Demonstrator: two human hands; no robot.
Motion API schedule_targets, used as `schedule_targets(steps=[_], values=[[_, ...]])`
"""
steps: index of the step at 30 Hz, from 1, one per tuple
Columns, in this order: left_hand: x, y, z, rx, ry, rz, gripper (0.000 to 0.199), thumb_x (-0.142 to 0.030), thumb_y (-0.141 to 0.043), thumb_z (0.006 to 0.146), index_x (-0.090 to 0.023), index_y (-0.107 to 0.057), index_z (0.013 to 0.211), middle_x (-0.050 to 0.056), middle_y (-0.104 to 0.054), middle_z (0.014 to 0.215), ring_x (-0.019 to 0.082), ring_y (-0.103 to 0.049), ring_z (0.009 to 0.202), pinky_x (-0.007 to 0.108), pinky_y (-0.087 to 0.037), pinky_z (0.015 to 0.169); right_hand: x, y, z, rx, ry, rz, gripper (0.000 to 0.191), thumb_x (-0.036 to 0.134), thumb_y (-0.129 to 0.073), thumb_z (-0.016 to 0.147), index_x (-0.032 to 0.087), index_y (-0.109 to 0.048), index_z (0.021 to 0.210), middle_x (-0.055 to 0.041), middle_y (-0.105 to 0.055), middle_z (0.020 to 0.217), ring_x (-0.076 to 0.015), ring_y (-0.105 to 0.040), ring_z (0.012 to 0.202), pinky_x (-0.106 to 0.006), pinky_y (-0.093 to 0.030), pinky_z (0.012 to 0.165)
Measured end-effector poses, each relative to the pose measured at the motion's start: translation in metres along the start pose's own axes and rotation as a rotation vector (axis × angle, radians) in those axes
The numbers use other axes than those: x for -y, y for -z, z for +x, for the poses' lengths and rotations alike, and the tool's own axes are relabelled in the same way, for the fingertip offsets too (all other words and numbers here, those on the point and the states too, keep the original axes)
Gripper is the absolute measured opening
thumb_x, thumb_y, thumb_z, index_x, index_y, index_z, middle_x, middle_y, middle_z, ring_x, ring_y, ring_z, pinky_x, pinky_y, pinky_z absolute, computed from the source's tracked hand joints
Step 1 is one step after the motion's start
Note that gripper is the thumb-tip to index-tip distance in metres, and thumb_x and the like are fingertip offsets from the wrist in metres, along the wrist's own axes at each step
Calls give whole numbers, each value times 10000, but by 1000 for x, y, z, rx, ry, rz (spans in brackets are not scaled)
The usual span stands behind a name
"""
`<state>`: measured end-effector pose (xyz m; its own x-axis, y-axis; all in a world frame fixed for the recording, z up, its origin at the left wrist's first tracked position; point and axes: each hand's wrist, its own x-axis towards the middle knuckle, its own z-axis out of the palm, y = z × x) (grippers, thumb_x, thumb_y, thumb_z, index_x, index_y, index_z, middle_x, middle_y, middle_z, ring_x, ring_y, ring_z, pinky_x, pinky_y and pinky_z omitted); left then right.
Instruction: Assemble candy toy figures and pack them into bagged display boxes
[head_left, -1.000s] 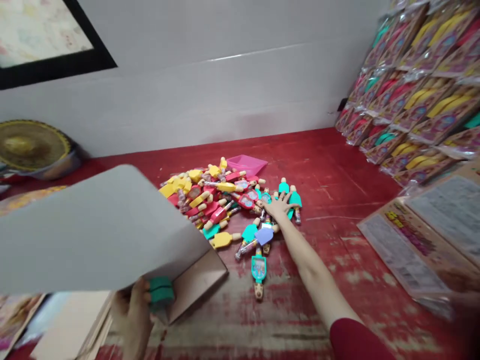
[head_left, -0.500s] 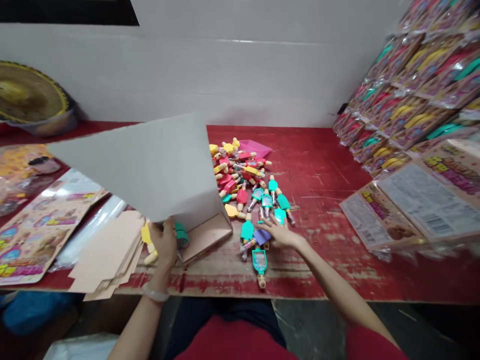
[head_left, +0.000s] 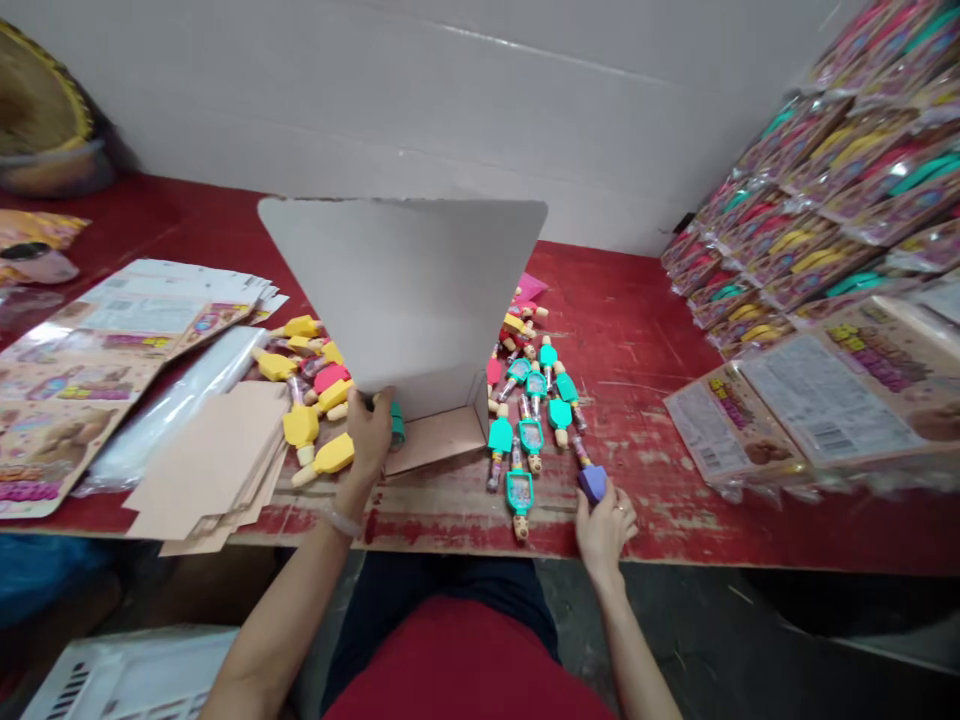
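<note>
Grips the open carton at its left side with the left hand — and pinches the purple toy, to the carton's right, between thumb and fingers of the right hand. Has green toys just right of the carton — and yellow toys left of it.

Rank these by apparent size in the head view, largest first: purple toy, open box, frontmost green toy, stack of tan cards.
1. Open box
2. Stack of tan cards
Unsure: purple toy, partly covered, and frontmost green toy look alike.
</note>
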<state>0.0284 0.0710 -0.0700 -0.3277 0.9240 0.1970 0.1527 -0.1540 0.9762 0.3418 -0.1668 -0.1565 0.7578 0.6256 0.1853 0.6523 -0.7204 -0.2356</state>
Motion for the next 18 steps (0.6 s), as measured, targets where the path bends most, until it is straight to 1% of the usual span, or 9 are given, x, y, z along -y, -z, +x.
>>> schedule_targets(steps=[1, 4, 5, 7, 10, 12, 13, 15, 18], values=[[-1, -2, 1, 3, 11, -16, 260, -400, -627, 797, -211, -453, 836, -61, -463, 687, 107, -432, 606, 223, -389, 570, 12, -5, -14, 19, 96, -2, 566, 477, -453, 922, 56, -593, 1274, -266, -550, 1245, -420, -490, 1161, -526, -402, 931], [-8, -2, 2, 44, 59, -98, 252, -394, -628, 793, -215, -456, 838, -69, -453, 669, 94, -407, 557, 212, -368, 528, 41, -18, -49, 221, 314, 84, 538, 550, -476, 903, 92, -678, 1099, -240, -607, 1105, -370, -541, 1056, -482, -432, 904], [-10, -1, 1, 74, 69, -125, 252, -397, -629, 795, -216, -460, 841, -71, -450, 662, 91, -400, 543, 210, -365, 520, 46, -20, -55, 263, 311, 142, 545, 570, -480, 891, 92, -683, 1057, -238, -616, 1067, -362, -557, 1031, -476, -445, 896], [-12, 3, 0, 137, 98, -167, 256, -405, -635, 801, -216, -473, 859, -72, -448, 655, 88, -398, 530, 206, -362, 512, 43, -18, -56, 297, 201, 329, 590, 627, -487, 854, 89, -671, 1012, -224, -637, 990, -352, -593, 980, -475, -479, 865], [-11, 7, -2, 167, 115, -184, 261, -392, -646, 807, -215, -492, 921, -57, -494, 715, 92, -444, 579, 205, -389, 554, 23, 12, -34, 398, -3, 721, 734, 706, -581, 755, 89, -613, 1153, -135, -675, 857, -306, -651, 794, -446, -545, 714], [-8, 6, -3, 158, 89, -177, 253, -375, -637, 818, -213, -507, 962, -45, -518, 763, 100, -477, 637, 213, -416, 610, 15, 48, -16, 516, -34, 918, 803, 661, -676, 735, 110, -544, 1304, -78, -691, 813, -255, -653, 656, -404, -561, 609], [-6, 5, -3, 157, 68, -175, 243, -369, -629, 824, -210, -518, 972, -40, -525, 777, 105, -487, 664, 219, -425, 640, 17, 67, -9, 552, 4, 965, 776, 617, -701, 755, 129, -538, 1336, -65, -699, 815, -234, -653, 623, -388, -569, 593], [-4, 4, -2, 163, 36, -170, 226, -364, -615, 835, -206, -544, 980, -29, -540, 798, 115, -502, 710, 232, -432, 686, 38, 100, -3, 574, 223, 938, 621, 497, -680, 849, 186, -549, 1370, -70, -722, 906, -221, -690, 693, -374, -599, 663], [-3, 3, -2, 168, 6, -159, 194, -354, -606, 839, -206, -561, 957, -15, -566, 841, 129, -522, 780, 245, -431, 736, 103, 116, -7, 480, 857, 665, 406, 285, -554, 954, 236, -586, 1356, -104, -687, 1198, -240, -678, 1060, -374, -574, 912]])
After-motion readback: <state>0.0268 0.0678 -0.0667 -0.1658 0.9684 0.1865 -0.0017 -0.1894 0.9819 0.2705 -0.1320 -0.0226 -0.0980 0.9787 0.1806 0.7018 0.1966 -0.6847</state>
